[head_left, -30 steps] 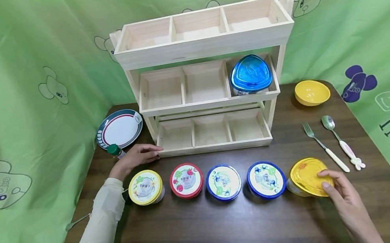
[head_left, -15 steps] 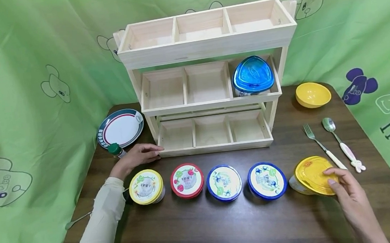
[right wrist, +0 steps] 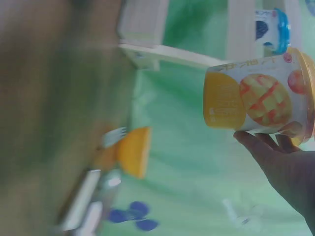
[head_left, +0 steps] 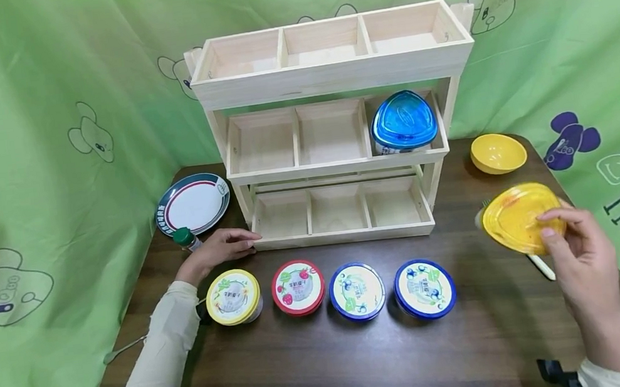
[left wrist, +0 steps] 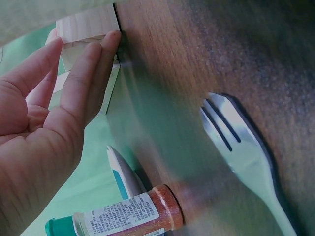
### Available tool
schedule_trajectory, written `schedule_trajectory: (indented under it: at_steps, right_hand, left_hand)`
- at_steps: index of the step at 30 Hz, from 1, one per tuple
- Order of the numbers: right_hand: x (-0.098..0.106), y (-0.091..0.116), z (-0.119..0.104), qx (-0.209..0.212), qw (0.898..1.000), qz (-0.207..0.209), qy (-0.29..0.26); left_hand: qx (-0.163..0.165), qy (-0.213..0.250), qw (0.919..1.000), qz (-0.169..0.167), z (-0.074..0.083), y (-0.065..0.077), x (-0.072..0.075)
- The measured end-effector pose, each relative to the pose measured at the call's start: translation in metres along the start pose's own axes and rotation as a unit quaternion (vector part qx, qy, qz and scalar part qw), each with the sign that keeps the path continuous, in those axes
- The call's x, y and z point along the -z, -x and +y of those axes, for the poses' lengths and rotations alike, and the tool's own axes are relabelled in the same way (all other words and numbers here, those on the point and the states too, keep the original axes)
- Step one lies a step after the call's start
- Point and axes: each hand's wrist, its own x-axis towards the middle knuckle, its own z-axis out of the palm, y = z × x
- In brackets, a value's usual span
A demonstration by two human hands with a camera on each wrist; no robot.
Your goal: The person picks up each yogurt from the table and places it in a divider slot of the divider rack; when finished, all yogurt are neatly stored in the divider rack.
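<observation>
My right hand [head_left: 589,255] grips a yogurt tub with a yellow lid [head_left: 516,216], raised off the table at the right. In the right wrist view, the yogurt tub [right wrist: 224,101] shows a fruit picture on its side. My left hand [head_left: 216,252] touches the lower left corner of the wooden rack [head_left: 343,237] with fairly straight fingers; the left wrist view shows its fingertips [left wrist: 112,39] against the wood. A tub with a blue lid [head_left: 403,122] stands in the middle tier's right compartment. Several round-lidded tubs, among them a red-lidded one [head_left: 298,288], stand in a row.
Behind the right hand are a yellow bowl [head_left: 497,153] and a partly covered fork [head_left: 541,267]. At left lie a plate [head_left: 194,204], a green-capped seasoning bottle [head_left: 184,237] and another fork [left wrist: 246,162]. A green curtain [head_left: 61,201] surrounds the table.
My right hand has lifted the yellow-lidded yogurt tub from the right end of the row and moved it back and to the right, over the cutlery. The left hand stays at the rack.
</observation>
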Motion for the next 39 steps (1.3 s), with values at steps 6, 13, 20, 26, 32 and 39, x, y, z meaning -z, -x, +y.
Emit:
schedule_trajectory:
  at_steps: [6, 13, 20, 26, 32, 39]
  right_hand:
    - [-0.02, -0.036, -0.011, 0.059, 0.996, -0.063, 0.018]
    - [-0.055, -0.051, -0.014, 0.051, 0.987, -0.121, 0.094]
    - [-0.103, -0.054, -0.014, 0.02, 0.981, -0.173, 0.083]
    - [-0.144, -0.061, -0.019, 0.019, 0.971, -0.221, 0.093]
    - [-0.179, -0.071, -0.02, 0.016, 0.968, -0.241, 0.068]
    - [-0.212, -0.087, -0.011, 0.043, 0.968, -0.244, 0.032]
  left_hand:
    - [-0.001, 0.017, 0.9999, 0.003, -0.001, 0.0, -0.002]
    - [-0.005, 0.02, 0.9998, 0.006, -0.001, -0.003, -0.002]
    - [-0.002, 0.013, 0.9999, 0.005, 0.0, 0.0, 0.0]
    - [-0.009, 0.015, 0.9999, 0.001, -0.003, 0.0, -0.002]
    - [-0.007, 0.01, 0.9999, 0.006, -0.005, 0.0, -0.002]
    - [-0.003, 0.007, 1.0, 0.006, -0.004, -0.002, -0.001]
